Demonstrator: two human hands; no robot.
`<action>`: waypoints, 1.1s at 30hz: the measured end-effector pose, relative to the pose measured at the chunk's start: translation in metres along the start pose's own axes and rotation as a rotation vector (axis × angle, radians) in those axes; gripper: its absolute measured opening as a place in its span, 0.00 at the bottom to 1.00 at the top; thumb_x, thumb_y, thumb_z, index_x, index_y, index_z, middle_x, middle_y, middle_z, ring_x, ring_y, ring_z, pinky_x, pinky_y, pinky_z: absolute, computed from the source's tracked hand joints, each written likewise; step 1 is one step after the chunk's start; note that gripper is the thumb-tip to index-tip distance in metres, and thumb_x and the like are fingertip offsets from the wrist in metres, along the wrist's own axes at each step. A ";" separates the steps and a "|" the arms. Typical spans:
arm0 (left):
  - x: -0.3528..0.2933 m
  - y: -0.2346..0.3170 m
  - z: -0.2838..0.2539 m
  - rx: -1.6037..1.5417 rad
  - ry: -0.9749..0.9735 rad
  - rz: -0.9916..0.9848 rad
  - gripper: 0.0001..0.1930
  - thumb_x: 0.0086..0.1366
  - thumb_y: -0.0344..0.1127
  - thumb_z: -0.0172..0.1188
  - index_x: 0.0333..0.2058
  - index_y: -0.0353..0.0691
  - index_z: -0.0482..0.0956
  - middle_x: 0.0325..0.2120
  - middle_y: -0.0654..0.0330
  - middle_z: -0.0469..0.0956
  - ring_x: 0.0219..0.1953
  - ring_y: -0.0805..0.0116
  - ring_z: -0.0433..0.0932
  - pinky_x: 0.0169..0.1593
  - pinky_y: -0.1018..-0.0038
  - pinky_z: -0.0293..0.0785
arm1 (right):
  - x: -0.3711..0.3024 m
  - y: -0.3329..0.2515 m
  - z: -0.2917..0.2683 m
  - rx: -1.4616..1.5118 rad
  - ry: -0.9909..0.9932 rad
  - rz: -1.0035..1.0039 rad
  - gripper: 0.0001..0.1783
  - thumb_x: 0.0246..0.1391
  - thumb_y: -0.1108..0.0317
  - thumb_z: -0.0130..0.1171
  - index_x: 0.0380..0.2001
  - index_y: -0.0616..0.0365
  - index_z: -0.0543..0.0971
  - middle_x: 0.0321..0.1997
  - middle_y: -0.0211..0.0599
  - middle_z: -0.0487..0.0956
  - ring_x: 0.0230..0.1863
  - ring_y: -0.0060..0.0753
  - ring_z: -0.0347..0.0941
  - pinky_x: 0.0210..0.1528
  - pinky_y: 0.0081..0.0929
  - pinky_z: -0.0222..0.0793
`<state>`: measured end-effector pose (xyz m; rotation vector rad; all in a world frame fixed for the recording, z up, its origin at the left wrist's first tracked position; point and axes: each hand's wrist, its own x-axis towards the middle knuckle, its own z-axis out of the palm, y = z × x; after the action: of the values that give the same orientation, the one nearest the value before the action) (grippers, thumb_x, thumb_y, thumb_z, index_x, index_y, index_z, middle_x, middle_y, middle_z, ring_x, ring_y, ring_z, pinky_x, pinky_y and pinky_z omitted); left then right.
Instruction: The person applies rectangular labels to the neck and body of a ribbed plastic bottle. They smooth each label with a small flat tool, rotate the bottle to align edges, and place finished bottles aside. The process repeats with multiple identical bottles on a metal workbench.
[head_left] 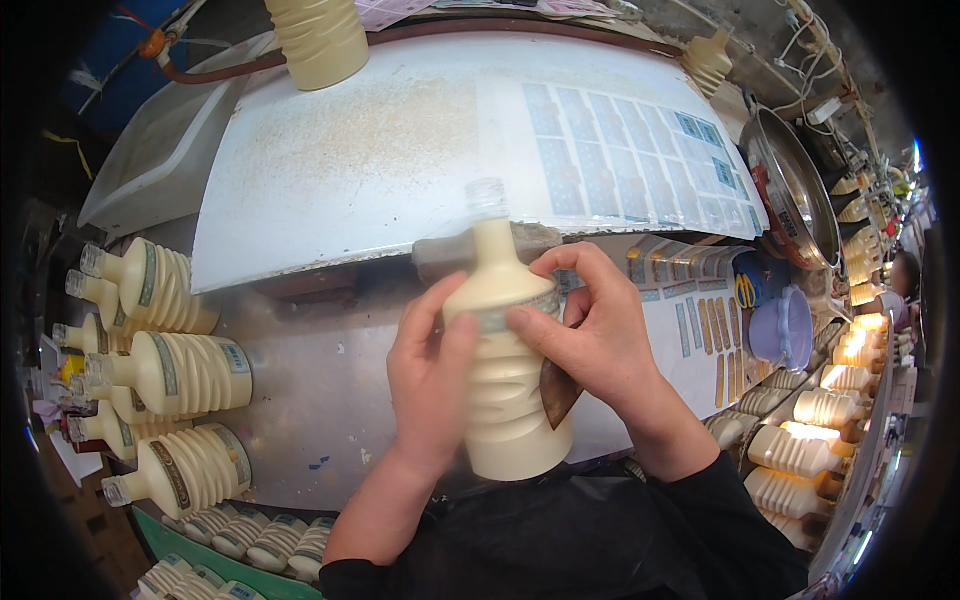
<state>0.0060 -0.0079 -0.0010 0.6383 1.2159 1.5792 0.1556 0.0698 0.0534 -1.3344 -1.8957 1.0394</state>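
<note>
A cream bottle (508,435) with a wavy ribbed body, narrow neck and clear threaded mouth stands in front of me. Round its shoulder runs a greyish-green label band (497,318). My left hand (428,355), slightly blurred, is closed against the bottle's left side, thumb by the band. On the other side, my right hand (600,325) presses its thumb on the band, with its index finger bent by the shoulder. Beneath the right palm a brown, flat, pointed piece (558,393) sticks out, apparently held by the hidden fingers. A folded grey cloth (440,257) lies behind the bottle.
Several labelled cream bottles (190,370) lie stacked at left. Clear label sheets (640,160) rest on the raised white board (350,150); label strips (715,335), yellow-handled scissors (744,291) and a lilac bucket (781,328) are at right. A bottle (318,40) stands at the back.
</note>
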 end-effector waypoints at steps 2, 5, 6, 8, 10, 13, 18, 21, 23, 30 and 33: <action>0.000 0.001 0.000 -0.007 -0.003 -0.003 0.20 0.72 0.33 0.58 0.60 0.32 0.74 0.57 0.56 0.72 0.58 0.68 0.73 0.62 0.69 0.69 | 0.000 -0.001 0.000 -0.005 -0.003 0.005 0.22 0.46 0.65 0.75 0.43 0.61 0.79 0.31 0.23 0.73 0.19 0.06 0.61 0.20 0.12 0.55; -0.001 0.002 0.000 0.001 0.005 -0.013 0.20 0.74 0.34 0.56 0.60 0.31 0.73 0.58 0.55 0.72 0.58 0.68 0.73 0.62 0.70 0.70 | 0.000 -0.001 0.001 -0.013 -0.005 0.009 0.23 0.46 0.65 0.75 0.43 0.61 0.78 0.31 0.23 0.73 0.19 0.06 0.61 0.20 0.12 0.55; -0.001 0.003 0.000 -0.019 0.007 -0.025 0.20 0.75 0.34 0.53 0.62 0.31 0.72 0.56 0.55 0.74 0.55 0.69 0.75 0.60 0.71 0.71 | 0.000 -0.002 0.002 -0.013 -0.002 0.012 0.23 0.46 0.65 0.75 0.43 0.62 0.78 0.31 0.23 0.73 0.19 0.06 0.61 0.20 0.12 0.55; -0.002 0.004 0.000 -0.060 0.014 -0.048 0.21 0.78 0.34 0.47 0.64 0.30 0.69 0.51 0.54 0.78 0.50 0.70 0.78 0.56 0.73 0.74 | -0.001 -0.003 0.002 -0.007 0.004 0.017 0.22 0.46 0.65 0.75 0.43 0.62 0.79 0.31 0.23 0.73 0.19 0.06 0.61 0.20 0.12 0.55; -0.004 0.006 0.000 -0.129 0.021 -0.059 0.22 0.77 0.32 0.45 0.65 0.30 0.67 0.54 0.53 0.77 0.53 0.68 0.77 0.59 0.71 0.73 | -0.001 -0.002 0.002 0.001 0.016 0.004 0.22 0.46 0.66 0.75 0.43 0.62 0.78 0.30 0.23 0.73 0.19 0.06 0.61 0.20 0.12 0.55; -0.011 0.008 0.002 -0.157 -0.006 -0.031 0.24 0.74 0.29 0.45 0.67 0.30 0.64 0.57 0.50 0.74 0.57 0.66 0.75 0.62 0.70 0.69 | -0.002 0.002 0.003 0.011 0.025 0.009 0.22 0.46 0.64 0.75 0.43 0.61 0.79 0.31 0.26 0.74 0.21 0.11 0.62 0.23 0.16 0.58; -0.016 -0.006 -0.005 -0.052 -0.055 0.080 0.28 0.69 0.26 0.50 0.68 0.31 0.62 0.59 0.50 0.71 0.59 0.65 0.72 0.64 0.68 0.67 | -0.003 -0.006 0.001 0.026 0.003 0.103 0.23 0.44 0.61 0.75 0.41 0.59 0.79 0.38 0.32 0.75 0.26 0.20 0.65 0.29 0.22 0.64; -0.015 -0.001 -0.004 -0.036 -0.031 0.048 0.26 0.68 0.25 0.57 0.64 0.32 0.64 0.58 0.55 0.68 0.59 0.65 0.73 0.62 0.67 0.71 | -0.004 -0.006 0.002 0.039 0.003 0.111 0.23 0.44 0.61 0.75 0.41 0.59 0.79 0.38 0.31 0.75 0.25 0.18 0.64 0.29 0.21 0.64; -0.012 0.003 0.000 -0.018 -0.005 0.035 0.24 0.69 0.26 0.60 0.62 0.32 0.66 0.55 0.54 0.71 0.55 0.67 0.75 0.58 0.69 0.74 | -0.004 -0.005 0.001 0.044 0.005 0.113 0.23 0.44 0.61 0.75 0.41 0.59 0.79 0.38 0.31 0.75 0.25 0.18 0.64 0.28 0.21 0.64; -0.008 0.007 0.006 -0.005 0.047 0.044 0.19 0.72 0.33 0.61 0.57 0.34 0.70 0.48 0.56 0.78 0.48 0.73 0.75 0.54 0.74 0.73 | -0.004 -0.004 0.002 0.043 0.015 0.086 0.23 0.44 0.62 0.75 0.42 0.60 0.79 0.36 0.30 0.75 0.24 0.16 0.64 0.27 0.20 0.62; -0.009 0.008 0.007 -0.018 0.049 0.041 0.18 0.73 0.33 0.61 0.57 0.33 0.71 0.48 0.56 0.78 0.49 0.73 0.75 0.54 0.74 0.73 | -0.004 0.002 0.004 0.039 0.019 0.032 0.23 0.46 0.65 0.74 0.44 0.60 0.78 0.26 0.22 0.73 0.19 0.08 0.61 0.21 0.13 0.56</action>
<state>0.0117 -0.0133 0.0099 0.6195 1.2299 1.6474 0.1549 0.0657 0.0492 -1.3515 -1.8374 1.0703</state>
